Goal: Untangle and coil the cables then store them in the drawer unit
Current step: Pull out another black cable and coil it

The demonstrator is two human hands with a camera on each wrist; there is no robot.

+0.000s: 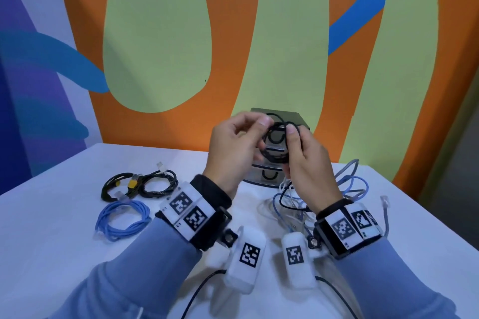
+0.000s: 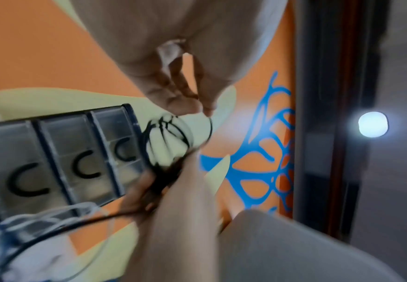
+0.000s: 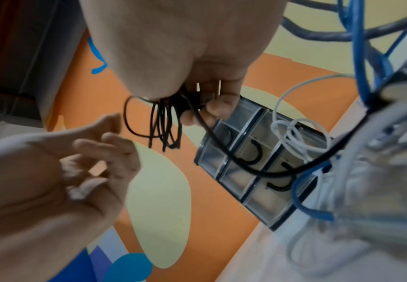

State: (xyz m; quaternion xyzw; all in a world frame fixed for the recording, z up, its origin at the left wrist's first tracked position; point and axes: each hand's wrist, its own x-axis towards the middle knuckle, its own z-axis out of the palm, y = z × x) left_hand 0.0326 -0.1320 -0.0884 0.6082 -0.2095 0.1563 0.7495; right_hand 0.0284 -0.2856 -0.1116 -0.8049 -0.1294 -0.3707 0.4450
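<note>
Both hands are raised in front of the small drawer unit (image 1: 268, 176) at the back of the white table (image 1: 64, 215). My right hand (image 1: 293, 137) grips a small coil of thin black cable (image 1: 277, 125), with the bundle of loops held between thumb and fingers (image 3: 219, 108). My left hand (image 1: 263, 122) pinches the topmost loop of that coil with thumb and forefinger. The black cable's tail (image 1: 283, 197) hangs down from the right hand into a tangle of blue, white and grey cables (image 1: 347, 186) on the table. All drawers (image 2: 53, 158) look closed.
At the left of the table lie a coiled light-blue cable (image 1: 121, 220) and two coiled black cables (image 1: 141, 184), one with a yellow plug. A grey cable end (image 1: 385, 204) trails near the right table edge. A painted wall stands close behind the drawer unit.
</note>
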